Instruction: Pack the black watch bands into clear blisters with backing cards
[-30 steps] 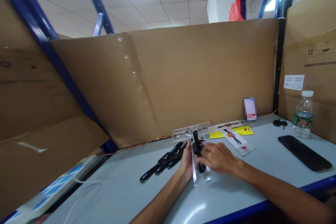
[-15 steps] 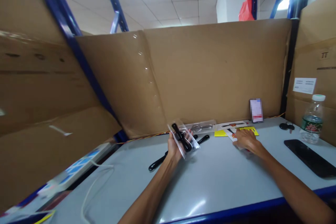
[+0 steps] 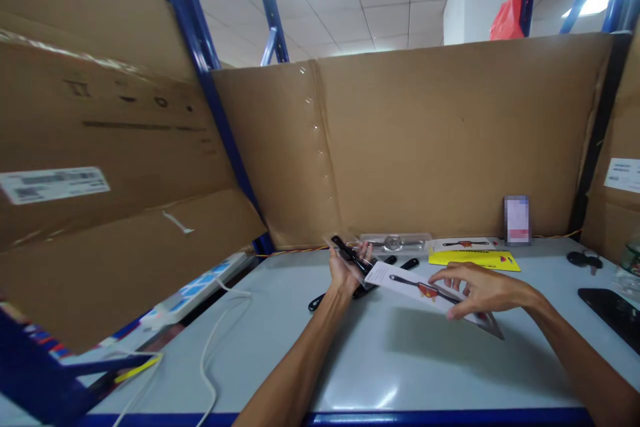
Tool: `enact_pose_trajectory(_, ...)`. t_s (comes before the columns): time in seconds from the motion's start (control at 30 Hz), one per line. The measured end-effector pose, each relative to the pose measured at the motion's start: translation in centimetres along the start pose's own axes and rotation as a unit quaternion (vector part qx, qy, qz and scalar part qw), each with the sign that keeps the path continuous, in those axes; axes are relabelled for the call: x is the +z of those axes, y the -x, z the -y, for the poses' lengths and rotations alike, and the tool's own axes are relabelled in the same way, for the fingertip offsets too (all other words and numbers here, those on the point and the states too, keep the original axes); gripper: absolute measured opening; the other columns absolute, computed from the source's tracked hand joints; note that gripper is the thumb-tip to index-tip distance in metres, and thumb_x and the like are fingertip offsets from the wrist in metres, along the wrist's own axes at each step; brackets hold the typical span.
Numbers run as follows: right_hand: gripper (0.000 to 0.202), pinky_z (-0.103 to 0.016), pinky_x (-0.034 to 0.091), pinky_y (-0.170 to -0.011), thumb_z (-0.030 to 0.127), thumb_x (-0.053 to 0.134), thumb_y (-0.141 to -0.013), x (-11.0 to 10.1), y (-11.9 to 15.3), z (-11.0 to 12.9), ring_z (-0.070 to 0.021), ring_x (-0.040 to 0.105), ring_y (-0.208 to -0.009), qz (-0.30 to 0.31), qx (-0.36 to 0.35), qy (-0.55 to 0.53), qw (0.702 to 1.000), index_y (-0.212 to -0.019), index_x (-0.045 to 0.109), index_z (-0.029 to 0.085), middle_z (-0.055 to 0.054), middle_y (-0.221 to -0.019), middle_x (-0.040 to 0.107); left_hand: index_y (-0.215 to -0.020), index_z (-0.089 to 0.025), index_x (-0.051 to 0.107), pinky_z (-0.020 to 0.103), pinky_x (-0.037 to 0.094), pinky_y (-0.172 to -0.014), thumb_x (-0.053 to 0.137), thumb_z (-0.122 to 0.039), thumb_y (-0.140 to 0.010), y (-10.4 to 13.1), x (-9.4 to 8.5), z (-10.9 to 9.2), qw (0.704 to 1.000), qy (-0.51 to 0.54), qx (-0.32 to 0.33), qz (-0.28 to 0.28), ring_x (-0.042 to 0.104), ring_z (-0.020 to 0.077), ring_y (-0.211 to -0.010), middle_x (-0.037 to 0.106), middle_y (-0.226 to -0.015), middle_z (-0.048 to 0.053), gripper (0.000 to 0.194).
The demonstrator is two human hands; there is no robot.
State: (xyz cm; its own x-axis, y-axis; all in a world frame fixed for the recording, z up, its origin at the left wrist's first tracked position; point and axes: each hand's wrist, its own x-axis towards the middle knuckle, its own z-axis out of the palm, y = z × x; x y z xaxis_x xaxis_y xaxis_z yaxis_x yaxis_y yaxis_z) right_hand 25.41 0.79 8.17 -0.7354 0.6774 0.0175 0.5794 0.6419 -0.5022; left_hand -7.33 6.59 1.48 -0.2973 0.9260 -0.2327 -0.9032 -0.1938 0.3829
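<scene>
Nearest the viewer, two bare forearms reach out over a pale grey table (image 3: pixel 410 373) with a blue front edge. The right hand (image 3: pixel 483 290) hovers just above the tabletop, fingers spread and curled, pinching a white printed card (image 3: pixel 425 290) — a long backing card that shows a picture of a black and red tool. The card lies tilted, its far-left end reaching toward the other hand, its near-right corner hanging past the right hand.

The left hand (image 3: pixel 345 270), a little farther off and to the left, is closed around a clear plastic blister (image 3: pixel 350 255) with a black tool (image 3: pixel 345 250) inside it; the tool's end sticks up and to the left above the fingers. The card's left end comes just beside this blister; whether they touch cannot be told.

On the table under and behind the left hand lie loose black tools (image 3: pixel 390 265). At the near left, a white cable (image 3: pixel 215 333) runs to a white power strip (image 3: pixel 200 287).

Farther back, against a cardboard wall (image 3: pixel 425 140), rest an empty clear tray (image 3: pixel 395 242), another white card (image 3: pixel 463 243) and a yellow card (image 3: pixel 475 259). At the far right lie a black phone (image 3: pixel 613 310) and dark keys (image 3: pixel 583 258).
</scene>
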Motion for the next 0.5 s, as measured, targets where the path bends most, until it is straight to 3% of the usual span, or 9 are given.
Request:
enact_pose_trajectory(0.23,0.061,-0.033,0.046,-0.083,0.05,0.075,-0.074,1.7,-0.6,0.3,-0.0254,0.059,-0.098,0.013,0.023,0.054,0.998,-0.132,0.066,0.032,-0.007,-0.108,0.065,-0.091,-0.02,0.055,0.044,0.062,-0.07,0.031,-0.061,-0.098,0.4,0.2,0.3,1.0,-0.013,0.013,0.013,0.071,0.0256,-0.086,0.064,-0.095,0.011,0.047)
enact_pose_trajectory(0.5,0.051,-0.032,0.047,-0.079,0.053,0.072,-0.075,1.7,-0.4,0.5,-0.0236,0.061,-0.092,0.011,0.01,0.049,0.999,-0.122,0.072,0.032,-0.006,-0.102,0.069,-0.098,-0.023,0.056,0.047,0.062,-0.07,0.027,-0.063,-0.097,-0.1,-0.1,0.3,1.0,-0.013,0.012,0.006,0.07,0.0238,-0.085,0.062,-0.1,0.009,0.049)
